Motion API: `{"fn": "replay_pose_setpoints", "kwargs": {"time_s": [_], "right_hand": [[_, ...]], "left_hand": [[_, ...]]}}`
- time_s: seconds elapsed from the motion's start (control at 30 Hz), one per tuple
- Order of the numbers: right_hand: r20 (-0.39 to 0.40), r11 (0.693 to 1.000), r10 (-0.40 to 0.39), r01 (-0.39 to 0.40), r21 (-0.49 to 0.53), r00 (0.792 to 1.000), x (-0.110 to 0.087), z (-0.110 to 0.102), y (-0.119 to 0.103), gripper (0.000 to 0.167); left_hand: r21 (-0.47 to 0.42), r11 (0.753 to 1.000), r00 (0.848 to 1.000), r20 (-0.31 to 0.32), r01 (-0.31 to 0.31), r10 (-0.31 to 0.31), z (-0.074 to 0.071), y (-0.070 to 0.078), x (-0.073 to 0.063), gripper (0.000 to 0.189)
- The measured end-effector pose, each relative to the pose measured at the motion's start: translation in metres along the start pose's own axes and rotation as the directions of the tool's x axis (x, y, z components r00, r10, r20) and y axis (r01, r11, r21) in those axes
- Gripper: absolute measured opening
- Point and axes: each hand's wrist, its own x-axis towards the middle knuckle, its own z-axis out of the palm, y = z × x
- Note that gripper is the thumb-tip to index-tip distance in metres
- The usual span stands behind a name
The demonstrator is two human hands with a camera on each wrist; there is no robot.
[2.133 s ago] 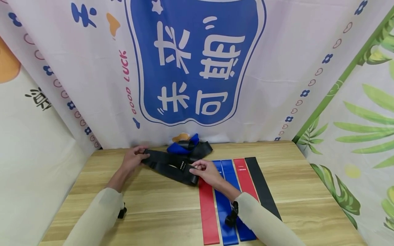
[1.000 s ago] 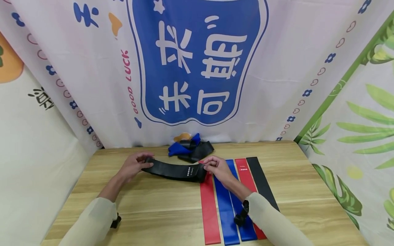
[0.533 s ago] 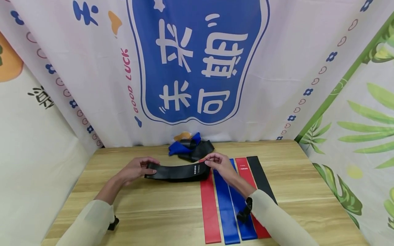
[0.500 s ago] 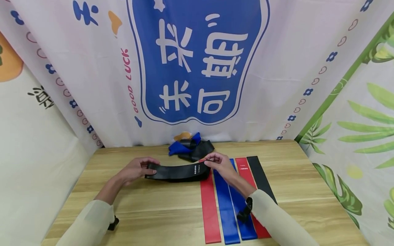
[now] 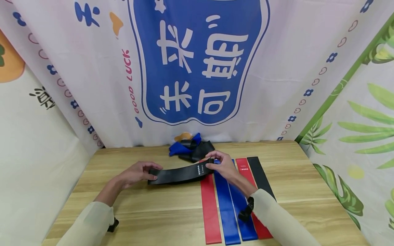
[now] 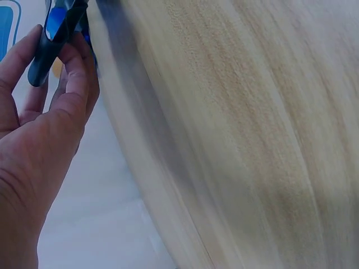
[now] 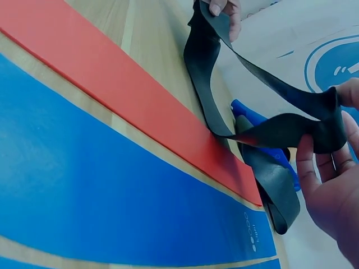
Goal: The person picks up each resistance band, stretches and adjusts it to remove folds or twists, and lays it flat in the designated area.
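Both hands stretch a black resistance band loop [image 5: 178,174] between them, above the table and left of the laid-out bands. My left hand [image 5: 136,174] pinches its left end between thumb and fingers; in the left wrist view the left hand [image 6: 50,112] grips the looped end. At the other end, by the white print, my right hand [image 5: 223,165] pinches the band. In the right wrist view the black band [image 7: 280,131] hangs as an open, slightly twisted loop, with the right hand's fingers [image 7: 331,174] under its near end.
On the wooden table [image 5: 147,212] a red band [image 5: 210,212], a blue band [image 5: 226,208], another blue band, a second red band [image 5: 242,167] and a black band [image 5: 261,174] lie flat side by side. Crumpled blue and black bands [image 5: 197,150] lie against the printed curtain [image 5: 277,68].
The black band has moved right and toward the person. Its loop, twisted and gaping at first, now hangs flatter with the printed face showing. Both hands keep hold of it.
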Motion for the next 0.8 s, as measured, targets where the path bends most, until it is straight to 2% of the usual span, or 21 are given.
{"fn": "replay_pose_setpoints", "kwargs": {"time_s": [0.17,0.33,0.53,0.8], "right_hand": [[0.025,1.0,-0.029,0.029,0.0,0.999,0.002,-0.002,-0.002,0.034],[0.047,0.998,-0.066,0.066,0.003,0.997,0.003,-0.004,-0.001,0.035],[0.061,0.995,-0.099,0.099,0.011,0.993,0.003,-0.005,0.0,0.033],[0.043,0.99,-0.131,0.133,-0.046,0.99,0.001,-0.005,-0.006,0.031]], "left_hand": [[-0.003,1.0,0.999,0.03,-0.025,0.025,0.0,-0.001,-0.001,0.043],[0.03,0.998,0.998,0.041,-0.052,0.051,0.001,0.002,-0.003,0.043],[0.062,0.997,0.999,-0.003,-0.034,0.034,0.006,0.005,-0.006,0.043],[0.122,0.992,0.996,-0.088,-0.015,0.026,0.014,0.006,-0.012,0.043]]}}
